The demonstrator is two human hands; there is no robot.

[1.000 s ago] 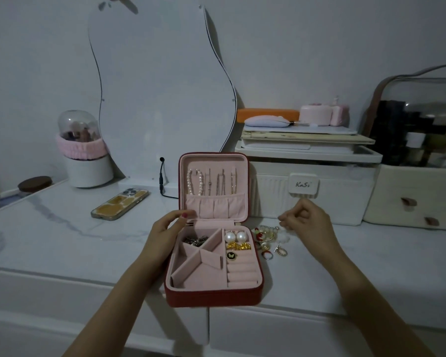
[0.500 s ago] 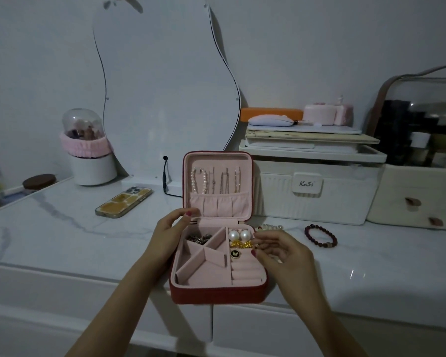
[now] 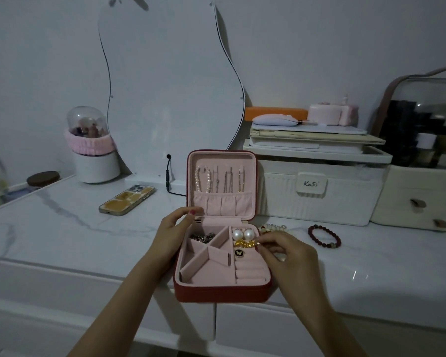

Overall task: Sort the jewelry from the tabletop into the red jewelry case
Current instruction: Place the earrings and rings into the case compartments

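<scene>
The red jewelry case (image 3: 220,295) stands open at the table's front edge, pink inside. Its lid holds a pearl strand (image 3: 202,179) and thin chains. Two pearl earrings (image 3: 242,234), gold pieces (image 3: 243,244) and a black butterfly charm (image 3: 238,253) sit in the ring rolls; dark beads (image 3: 202,237) lie in the back left compartment. My left hand (image 3: 174,231) holds the case's left wall near the hinge. My right hand (image 3: 286,253) pinches a small gold piece over the case's right edge. A dark red bead bracelet (image 3: 324,236) and light beads (image 3: 273,227) lie on the table to the right.
A phone (image 3: 127,199) lies back left. A wavy mirror (image 3: 170,86) leans on the wall with a cable (image 3: 168,181) below it. A white jar with a pink band (image 3: 94,150) stands left. White storage boxes (image 3: 319,186) fill the back right.
My right hand came down from above the loose jewelry to the case's right edge, pinching a small gold piece. The red bracelet came into sight. My left hand stayed on the case.
</scene>
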